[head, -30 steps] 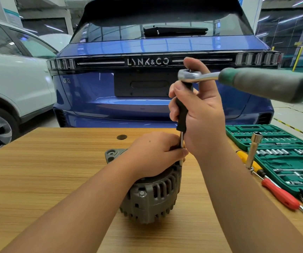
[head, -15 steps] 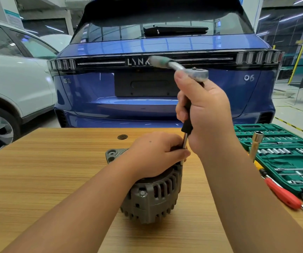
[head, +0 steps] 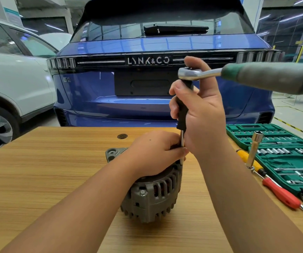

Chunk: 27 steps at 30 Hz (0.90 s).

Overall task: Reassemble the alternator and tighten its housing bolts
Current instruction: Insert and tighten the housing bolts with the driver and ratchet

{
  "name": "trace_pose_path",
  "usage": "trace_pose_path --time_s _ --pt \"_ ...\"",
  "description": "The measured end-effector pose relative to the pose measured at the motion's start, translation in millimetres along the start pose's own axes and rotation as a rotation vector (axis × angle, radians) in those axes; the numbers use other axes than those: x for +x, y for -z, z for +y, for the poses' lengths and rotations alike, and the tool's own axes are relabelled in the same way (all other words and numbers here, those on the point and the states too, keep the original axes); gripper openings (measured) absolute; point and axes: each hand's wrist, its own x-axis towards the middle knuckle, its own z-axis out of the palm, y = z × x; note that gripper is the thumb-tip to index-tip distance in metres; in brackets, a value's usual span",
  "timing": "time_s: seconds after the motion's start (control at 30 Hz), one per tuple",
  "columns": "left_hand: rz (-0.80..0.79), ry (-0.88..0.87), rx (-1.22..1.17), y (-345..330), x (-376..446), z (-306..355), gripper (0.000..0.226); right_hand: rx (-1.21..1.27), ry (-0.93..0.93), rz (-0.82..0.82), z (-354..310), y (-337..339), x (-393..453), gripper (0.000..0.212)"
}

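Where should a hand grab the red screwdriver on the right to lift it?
Probably by the red handle, from above with fingers across its width. The red screwdriver lies flat on the table beside the green socket case; the handle is its thickest part and shows bare, while the thin shaft runs off toward the near right edge.

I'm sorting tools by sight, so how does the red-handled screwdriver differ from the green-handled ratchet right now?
The red-handled screwdriver lies flat on the wooden table, untouched; the green-handled ratchet is raised above it, roughly level. The screwdriver's handle is slim and bright red; the ratchet's is thick, green and grey. The ratchet tops a black-gripped extension held by the right hand. Both have bare metal working ends.
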Motion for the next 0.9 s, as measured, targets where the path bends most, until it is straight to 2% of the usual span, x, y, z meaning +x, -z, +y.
trace_pose_path --time_s 0.13,0.27,0.33,0.4,0.47,0.53,0.6,0.67,0.73,0.9 --pt "0.002 -0.005 0.016 1 0 0 0.024 0.283 -0.118 -0.079 -3 9 2 0.039" --pt "-0.010 0.007 -0.012 2 -1 3 0.023 0.376 -0.209 -0.141 -6 11 1 0.046" --pt "-0.019 0.014 -0.022 2 -1 3 0.023 0.335 -0.245 -0.103 -10 8 4 0.045" --pt "-0.015 0.000 -0.012 2 -2 3 0.023 0.214 -0.263 0.000 -14 3 7 0.034" --pt "-0.011 -0.015 0.012 1 -3 3 0.025 0.061 -0.178 0.097 -13 1 5 0.018" --pt "-0.016 -0.013 0.020 1 -3 3 0.025 -0.030 -0.172 0.149 -13 2 5 0.017" --pt "-0.017 -0.004 0.026 1 -2 3 0.025 0.021 -0.280 0.092 -14 8 7 0.020" --pt "-0.009 -0.001 0.018 2 -2 2 0.025 0.186 -0.375 -0.021 -16 13 9 0.026" --pt "-0.015 0.002 0.007 3 -2 2 0.024 0.264 -0.346 -0.065 -15 14 7 0.025" --pt "-0.023 0.019 0.018 2 -1 3 0.027 0.059 -0.078 -0.027 -9 2 1 0.033"
